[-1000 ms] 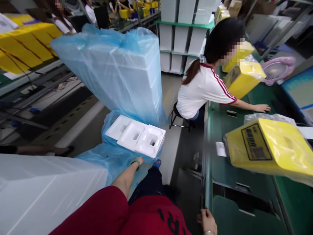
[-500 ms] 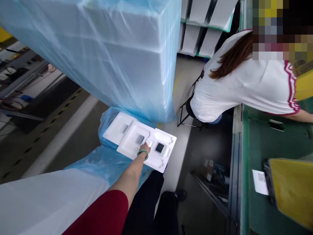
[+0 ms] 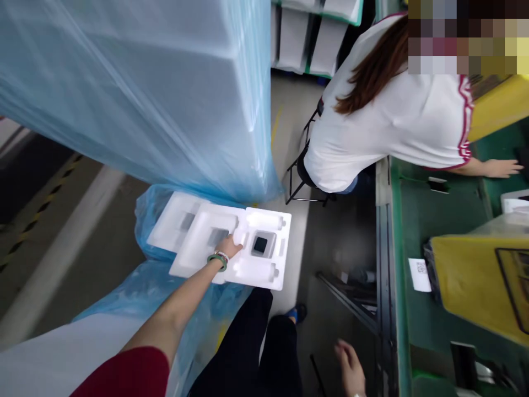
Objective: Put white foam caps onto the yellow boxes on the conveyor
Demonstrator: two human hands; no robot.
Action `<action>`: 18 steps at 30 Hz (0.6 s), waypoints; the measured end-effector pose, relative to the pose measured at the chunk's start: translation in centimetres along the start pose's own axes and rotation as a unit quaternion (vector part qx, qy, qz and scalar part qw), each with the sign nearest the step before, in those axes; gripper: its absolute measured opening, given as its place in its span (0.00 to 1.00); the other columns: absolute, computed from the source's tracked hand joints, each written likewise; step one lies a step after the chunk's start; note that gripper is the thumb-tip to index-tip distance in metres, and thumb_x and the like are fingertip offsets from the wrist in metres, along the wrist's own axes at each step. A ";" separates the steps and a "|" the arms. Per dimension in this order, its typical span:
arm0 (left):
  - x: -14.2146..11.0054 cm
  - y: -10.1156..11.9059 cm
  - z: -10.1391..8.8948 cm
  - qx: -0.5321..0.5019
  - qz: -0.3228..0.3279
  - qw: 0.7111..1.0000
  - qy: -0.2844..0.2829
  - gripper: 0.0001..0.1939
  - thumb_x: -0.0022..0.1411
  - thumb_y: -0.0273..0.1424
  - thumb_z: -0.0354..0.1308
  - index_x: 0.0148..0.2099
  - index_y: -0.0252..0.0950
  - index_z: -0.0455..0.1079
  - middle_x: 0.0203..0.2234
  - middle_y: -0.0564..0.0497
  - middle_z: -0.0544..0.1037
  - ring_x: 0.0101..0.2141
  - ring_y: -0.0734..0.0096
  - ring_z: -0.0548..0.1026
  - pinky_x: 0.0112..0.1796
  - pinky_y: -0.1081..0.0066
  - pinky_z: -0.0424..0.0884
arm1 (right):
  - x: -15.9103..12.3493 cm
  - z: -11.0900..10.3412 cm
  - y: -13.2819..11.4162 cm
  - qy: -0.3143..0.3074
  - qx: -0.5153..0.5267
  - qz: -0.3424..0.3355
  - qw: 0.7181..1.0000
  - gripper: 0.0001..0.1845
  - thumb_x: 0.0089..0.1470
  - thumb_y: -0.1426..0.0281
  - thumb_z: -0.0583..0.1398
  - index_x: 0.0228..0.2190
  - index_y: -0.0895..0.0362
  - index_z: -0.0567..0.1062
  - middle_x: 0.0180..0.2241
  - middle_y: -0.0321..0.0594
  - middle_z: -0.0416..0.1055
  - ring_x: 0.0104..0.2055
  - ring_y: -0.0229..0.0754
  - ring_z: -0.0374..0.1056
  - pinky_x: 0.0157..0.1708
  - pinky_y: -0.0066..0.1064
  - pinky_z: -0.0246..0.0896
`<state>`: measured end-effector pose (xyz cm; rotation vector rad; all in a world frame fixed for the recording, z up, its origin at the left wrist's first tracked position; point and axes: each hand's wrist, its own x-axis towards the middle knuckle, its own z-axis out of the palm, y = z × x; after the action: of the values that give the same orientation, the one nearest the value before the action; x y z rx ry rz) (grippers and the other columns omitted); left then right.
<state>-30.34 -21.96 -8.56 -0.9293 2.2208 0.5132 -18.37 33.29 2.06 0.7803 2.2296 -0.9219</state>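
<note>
My left hand (image 3: 228,248), with a green bangle and a beaded bracelet at the wrist, grips a white molded foam tray (image 3: 264,268) near its middle. The tray has several recesses and a square opening that shows dark. Another white foam tray (image 3: 165,227) lies partly under it, over crumpled blue plastic film (image 3: 149,242). Low in the view, right of my legs, my right hand (image 3: 350,366) hangs in the air, slightly blurred. Its fingers are loosely bent and a little apart, with nothing visible in them.
A tall stack wrapped in blue film (image 3: 185,110) stands ahead. A co-worker in a white shirt (image 3: 384,127) sits on a black stool (image 3: 303,171) at a green workbench (image 3: 413,220). On the bench lie a yellow bag (image 3: 475,275) and a white label (image 3: 420,274).
The view has shifted right. My right hand has come into view at the bottom. My left hand keeps its hold on the foam tray, which has turned slightly.
</note>
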 end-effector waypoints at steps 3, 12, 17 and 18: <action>-5.2 1.8 -2.2 0.000 0.052 0.999 0.014 0.27 0.58 0.43 0.53 0.55 0.31 0.61 0.46 0.36 0.76 0.46 0.50 0.75 0.43 0.64 0.69 | -0.1 5.7 -6.5 -0.047 0.080 -0.084 0.992 0.33 0.45 0.48 0.56 0.50 0.53 0.69 0.52 0.48 0.70 0.56 0.54 0.65 0.58 0.47 0.60; -18.0 12.7 -2.3 -0.113 0.220 0.968 0.042 0.17 0.58 0.46 0.52 0.41 0.39 0.59 0.32 0.46 0.76 0.36 0.55 0.76 0.33 0.67 0.67 | -3.7 -2.2 -19.1 -0.003 0.162 -0.263 0.951 0.45 0.45 0.54 0.64 0.61 0.55 0.57 0.63 0.46 0.56 0.63 0.51 0.53 0.65 0.46 0.44; -22.2 22.2 -2.4 -0.173 0.362 0.916 0.022 0.18 0.60 0.51 0.44 0.33 0.41 0.56 0.26 0.50 0.72 0.31 0.58 0.73 0.31 0.64 0.66 | -8.5 -12.6 -16.9 0.111 0.176 -0.290 0.934 0.45 0.42 0.59 0.65 0.60 0.56 0.58 0.62 0.47 0.56 0.62 0.50 0.54 0.64 0.45 0.44; -23.0 24.2 -2.3 -0.195 0.390 0.900 0.016 0.19 0.61 0.52 0.41 0.33 0.41 0.56 0.27 0.49 0.72 0.32 0.57 0.73 0.33 0.63 0.67 | -9.4 -14.4 -16.3 0.132 0.181 -0.284 0.932 0.45 0.42 0.61 0.65 0.60 0.55 0.58 0.62 0.46 0.57 0.61 0.50 0.56 0.64 0.45 0.46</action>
<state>-37.08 3.89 11.68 -0.1643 2.5159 1.3477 -27.98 31.90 23.69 0.4202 2.6214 -1.6223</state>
